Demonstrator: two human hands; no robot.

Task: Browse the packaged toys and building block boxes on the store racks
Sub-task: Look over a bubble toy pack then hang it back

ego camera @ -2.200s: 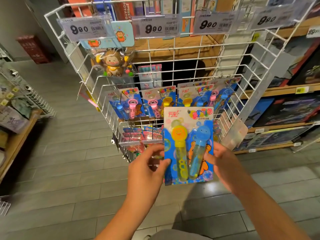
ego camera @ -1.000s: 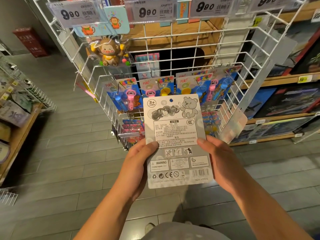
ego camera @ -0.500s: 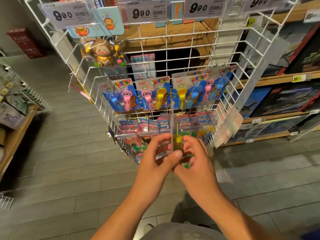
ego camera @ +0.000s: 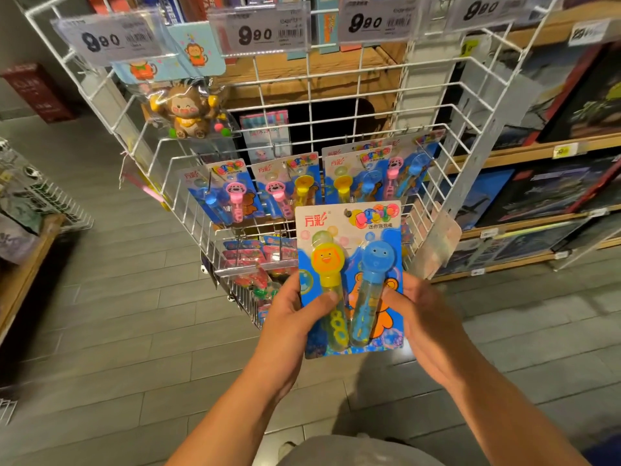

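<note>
Head view: grey tile floor (ego camera: 117, 331), white wire rack (ego camera: 386, 95), wooden shelves (ego camera: 524, 153).

A glossy cardboard bubble-wand pack (ego camera: 349, 230) under clear plastic blisters faced a white-coated wire rack (ego camera: 369, 92); behind stood rough wooden shelving (ego camera: 336, 67), above a matt grey tiled floor (ego camera: 117, 314).

Both hands, left (ego camera: 291, 317) and right (ego camera: 424, 317), pinch bubble-wand card (ego camera: 349, 230) front-facing, before white wire rack (ego camera: 447, 163).
</note>
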